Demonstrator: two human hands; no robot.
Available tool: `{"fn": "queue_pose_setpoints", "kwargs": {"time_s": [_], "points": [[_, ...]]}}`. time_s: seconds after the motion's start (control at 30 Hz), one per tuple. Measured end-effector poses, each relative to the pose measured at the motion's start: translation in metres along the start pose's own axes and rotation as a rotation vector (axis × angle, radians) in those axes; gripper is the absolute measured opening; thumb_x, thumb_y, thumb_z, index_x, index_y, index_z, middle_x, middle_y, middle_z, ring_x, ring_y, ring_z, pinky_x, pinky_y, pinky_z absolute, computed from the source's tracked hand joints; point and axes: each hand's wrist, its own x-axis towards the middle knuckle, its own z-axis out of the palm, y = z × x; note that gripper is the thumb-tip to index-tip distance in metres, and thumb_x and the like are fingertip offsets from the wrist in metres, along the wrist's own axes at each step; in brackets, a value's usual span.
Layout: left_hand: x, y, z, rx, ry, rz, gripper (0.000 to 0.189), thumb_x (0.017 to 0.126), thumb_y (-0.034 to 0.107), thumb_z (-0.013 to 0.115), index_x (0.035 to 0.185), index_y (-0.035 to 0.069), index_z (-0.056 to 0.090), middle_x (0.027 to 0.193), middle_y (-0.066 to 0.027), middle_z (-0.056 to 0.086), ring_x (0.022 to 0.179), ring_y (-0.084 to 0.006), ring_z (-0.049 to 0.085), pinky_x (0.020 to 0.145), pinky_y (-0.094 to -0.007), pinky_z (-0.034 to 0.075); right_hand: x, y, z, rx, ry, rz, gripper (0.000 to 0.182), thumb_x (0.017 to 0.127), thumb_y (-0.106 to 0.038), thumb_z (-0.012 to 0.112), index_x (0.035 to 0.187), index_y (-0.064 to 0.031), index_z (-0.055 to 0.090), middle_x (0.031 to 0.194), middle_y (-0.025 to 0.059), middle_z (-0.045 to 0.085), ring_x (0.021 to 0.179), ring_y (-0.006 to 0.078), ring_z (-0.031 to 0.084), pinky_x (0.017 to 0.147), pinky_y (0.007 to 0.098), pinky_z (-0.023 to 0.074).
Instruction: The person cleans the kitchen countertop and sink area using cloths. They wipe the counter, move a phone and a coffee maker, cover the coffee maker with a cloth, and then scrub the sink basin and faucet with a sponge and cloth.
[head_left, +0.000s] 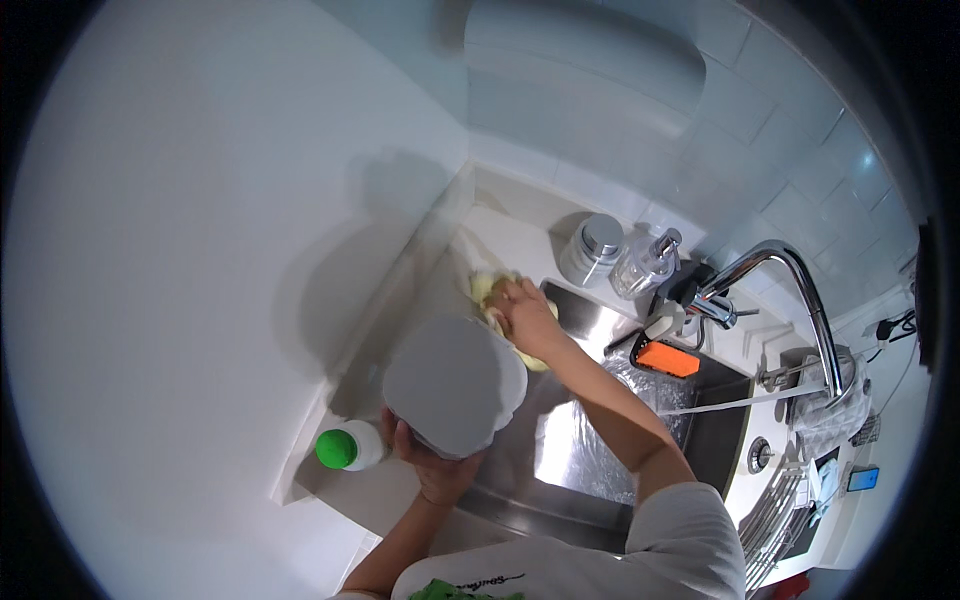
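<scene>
My left hand (444, 474) grips a grey dish with a wavy edge (454, 382) by its lower side, above the counter and the sink's left edge. Its far side is hidden, so I cannot tell whether it is a plate or a bowl. Beyond it, my right hand (523, 313) presses a pale yellow cloth (535, 361) on the white counter (517, 244) at the sink's back left corner. Part of the cloth is blurred and droops over the rim of the steel sink (517, 472). A white bottle with a green cap (337, 448) stands left of my left hand.
Water runs from the chrome faucet (814, 307) into the sink. An orange sponge (667, 360) sits in a black holder at the back. A grey-lidded jar (592, 251) and a clear soap dispenser (645, 266) stand behind. To the right are a drain strainer (760, 454) and a metal rack (776, 517).
</scene>
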Motion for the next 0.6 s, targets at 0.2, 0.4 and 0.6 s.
{"fn": "queue_pose_setpoints", "kwargs": {"time_s": [0.2,0.4,0.6], "points": [[-0.008,-0.001,0.011,-0.063,-0.008,-0.079,0.119,0.063,0.025,0.085,0.14,0.008,-0.004,0.145,-0.0243,0.011,0.135,-0.0417,0.019,0.109,-0.0531,0.02,0.072,0.033,-0.023,-0.016,0.207,0.11,0.044,0.09,-0.032,0.052,0.13,-0.0124,0.05,0.133,0.0169,0.047,0.121,0.0369,0.042,0.098,0.0497,0.0361],[-0.001,0.004,0.011,-0.047,-0.055,-0.175,0.129,0.061,0.023,0.086,0.141,0.007,-0.014,0.145,-0.023,0.011,0.134,-0.0381,0.022,0.11,-0.0501,0.018,0.102,0.012,0.013,-0.182,-0.074,0.092,0.052,0.086,-0.035,0.053,0.131,-0.0078,0.047,0.132,0.0144,0.046,0.126,0.0304,0.039,0.104,0.0478,0.0293],[0.004,-0.005,0.023,-0.046,-0.02,-0.19,0.13,0.06,0.022,0.086,0.142,0.004,-0.014,0.145,-0.0218,0.01,0.135,-0.0361,0.018,0.111,-0.0481,0.016,-0.019,0.008,-0.001,0.179,-0.177,-0.373,0.033,0.067,-0.01,0.061,0.099,-0.0102,0.07,0.114,0.0073,0.062,0.117,0.0288,0.048,0.1,0.043,0.0339]]}}
